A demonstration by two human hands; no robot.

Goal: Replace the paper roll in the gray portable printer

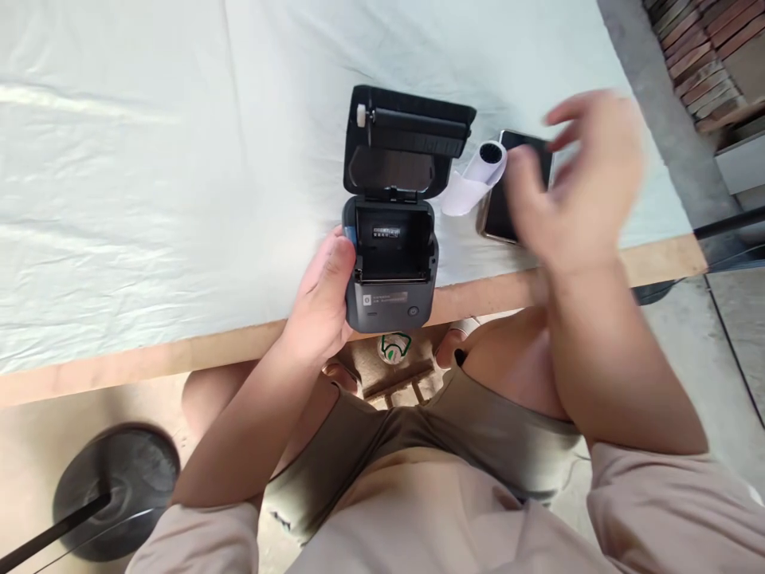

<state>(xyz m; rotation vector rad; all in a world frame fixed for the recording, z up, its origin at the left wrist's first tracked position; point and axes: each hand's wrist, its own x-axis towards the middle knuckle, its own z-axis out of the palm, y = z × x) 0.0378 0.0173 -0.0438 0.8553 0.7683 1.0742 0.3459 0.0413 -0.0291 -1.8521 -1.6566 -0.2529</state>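
My left hand (326, 295) is wrapped round the left side of a small dark grey portable label printer (388, 309), held at the table's front edge. Its black lid (391, 171) stands raised, showing a roller, and no paper roll sits in the bay. To the right, a white paper roll (475, 171) with a black core lies partly unrolled beside a phone (502, 209). Blurred by motion, my right hand (582, 183) is over the phone, thumb and fingers apart, with nothing seen in it. Its thumb appears close to the roll; whether they touch I cannot tell.
A pale cloth (149, 183) covers the table, whose wooden front edge (227, 351) runs above my lap. A round black base with a pole (119, 490) stands on the floor at the left. Stacked bricks (699, 56) are at the far right.
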